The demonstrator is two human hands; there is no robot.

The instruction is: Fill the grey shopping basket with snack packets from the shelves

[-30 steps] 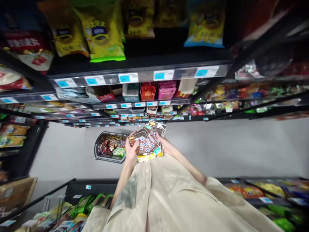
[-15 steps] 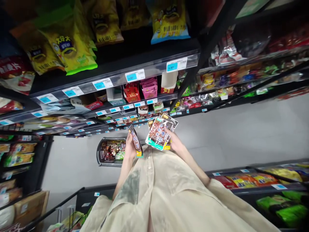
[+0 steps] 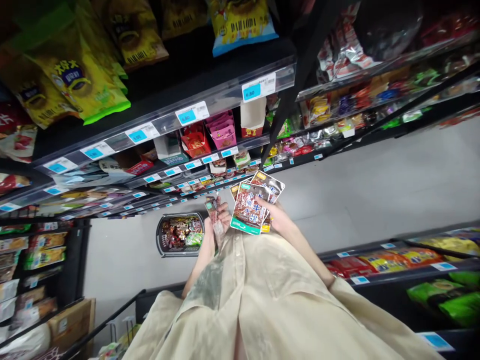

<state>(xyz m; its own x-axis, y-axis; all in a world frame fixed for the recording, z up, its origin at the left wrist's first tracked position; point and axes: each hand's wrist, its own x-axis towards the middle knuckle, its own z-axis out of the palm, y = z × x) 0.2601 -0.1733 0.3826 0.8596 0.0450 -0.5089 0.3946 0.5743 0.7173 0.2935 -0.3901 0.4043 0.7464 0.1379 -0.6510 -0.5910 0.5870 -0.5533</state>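
Observation:
In front of the tan shirt, my right hand [image 3: 275,217] grips a fan of several flat snack packets [image 3: 247,212]. The front one has a brown picture, dark blue characters and a green lower edge; those behind show yellow corners. My thumb lies across the front packet. My left hand [image 3: 208,237] is closed on a single snack packet [image 3: 216,220], tilted so that a brownish, partly see-through side shows, with the fingers behind it. A dark shopping basket [image 3: 160,240] filled with mixed small packets stands on the floor just left of my left hand.
Ahead rises a snack shelf with a price-label edge [image 3: 161,132], holding yellow snack bags [image 3: 80,82] and small red and pink boxes [image 3: 221,131]. More shelves run along the right, left and behind me. A cardboard box [image 3: 73,322] sits lower left. Grey floor [image 3: 337,195] stretches right.
My left hand has turned its packet, so its other side now faces up and the fingers show behind it. The fan in my right hand has spread slightly. The view has shifted a little.

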